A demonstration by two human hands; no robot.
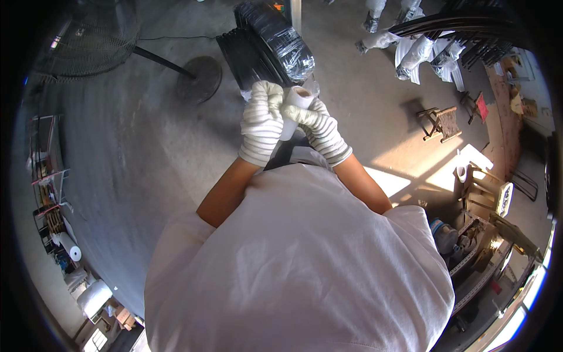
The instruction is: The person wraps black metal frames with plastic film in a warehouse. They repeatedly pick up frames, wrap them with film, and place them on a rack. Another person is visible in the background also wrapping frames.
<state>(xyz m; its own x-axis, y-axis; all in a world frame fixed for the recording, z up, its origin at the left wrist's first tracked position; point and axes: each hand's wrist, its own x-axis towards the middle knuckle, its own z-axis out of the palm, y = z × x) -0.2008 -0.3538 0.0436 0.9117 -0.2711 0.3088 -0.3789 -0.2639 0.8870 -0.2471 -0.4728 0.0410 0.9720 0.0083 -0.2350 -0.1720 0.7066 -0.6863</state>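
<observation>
Head view, looking straight down over a white-shirted torso: both hands wear white knit gloves with faint stripes and meet in front of the chest around a white roll with a hollow cardboard core. The left hand is clenched about the left side of the roll, fingers curled over its upper part. The right hand grasps the roll from the right and below, its fingers laid across the roll's body toward the left hand, so the two gloves touch each other. The roll stands tilted, its open core end pointing up and slightly away from the person, clear of both gloves at the top.

Just beyond the hands sits a black bundle wrapped in clear stretch film, stacked against more flat black pieces. Farther off to the left of the left hand, a standing fan's round base rests on the grey concrete floor, with the fan's wire cage near the upper left rim. Well to the right of the right hand stands a small wooden stool at the edge of a sunlit patch. Beyond it, more film-wrapped pieces lie beside dark curved frames.
</observation>
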